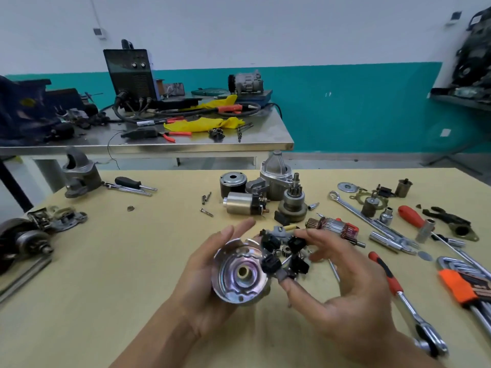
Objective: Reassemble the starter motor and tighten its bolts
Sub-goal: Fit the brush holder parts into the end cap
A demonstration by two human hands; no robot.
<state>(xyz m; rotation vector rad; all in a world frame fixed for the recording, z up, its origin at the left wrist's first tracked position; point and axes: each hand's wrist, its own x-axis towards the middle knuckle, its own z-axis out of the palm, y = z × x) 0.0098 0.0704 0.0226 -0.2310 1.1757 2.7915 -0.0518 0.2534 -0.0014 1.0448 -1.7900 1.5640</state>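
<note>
My left hand (204, 277) cups a shiny metal end cap (240, 274) with a brass bushing at its centre, open side toward me. My right hand (342, 282) pinches the black brush holder assembly (284, 254) by its lower edge, right beside the cap's rim. On the table behind lie the armature (334, 227), the solenoid (244, 203), the drive pinion gear (292, 205), the black field housing (233, 183) and the aluminium nose housing (275, 171). Loose bolts (206, 199) lie left of the solenoid.
A red-handled ratchet (406, 296), spanners (372, 221), sockets (386, 215), an orange hex-key set (462, 282) and a red screwdriver (414, 217) crowd the right side. Another starter (79, 173) and dismantled parts (34, 229) sit at left. A steel bench (159, 144) stands behind.
</note>
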